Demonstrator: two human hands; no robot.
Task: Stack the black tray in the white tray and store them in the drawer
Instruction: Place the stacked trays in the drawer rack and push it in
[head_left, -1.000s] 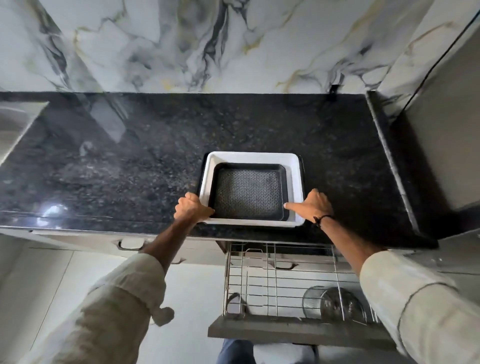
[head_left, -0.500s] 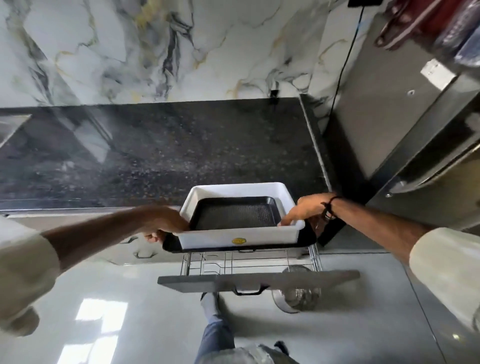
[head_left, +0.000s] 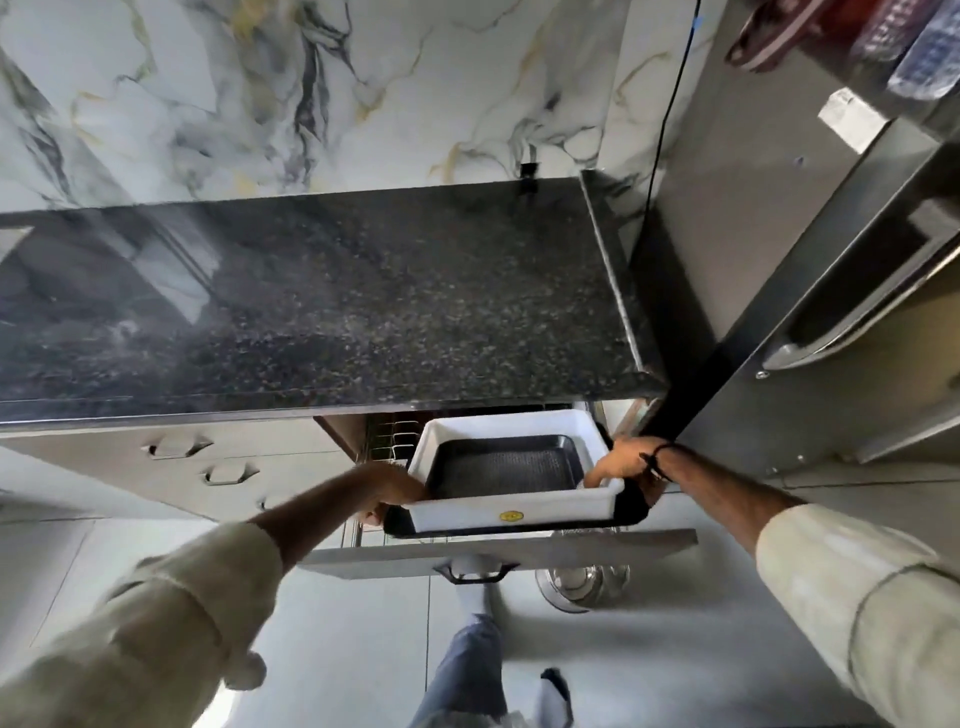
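Note:
The white tray (head_left: 511, 514) holds the black tray (head_left: 506, 465) inside it, and a black rim shows under the white tray's base. I hold the stack level over the open wire-basket drawer (head_left: 498, 551), below the counter edge. My left hand (head_left: 392, 491) grips the stack's left side, partly hidden behind the tray. My right hand (head_left: 626, 462) grips the right side, thumb on the white rim, a black band on the wrist.
The black granite counter (head_left: 337, 312) juts out above the drawer. A steel fridge (head_left: 831, 312) stands close on the right. Closed drawers with handles (head_left: 228, 473) lie to the left. A steel vessel (head_left: 584, 584) sits at the drawer's right. My legs stand below on the pale floor.
The stacked trays came off the counter, then dropped lower and further back, now over the open drawer beneath the counter edge. Both hands kept their grip.

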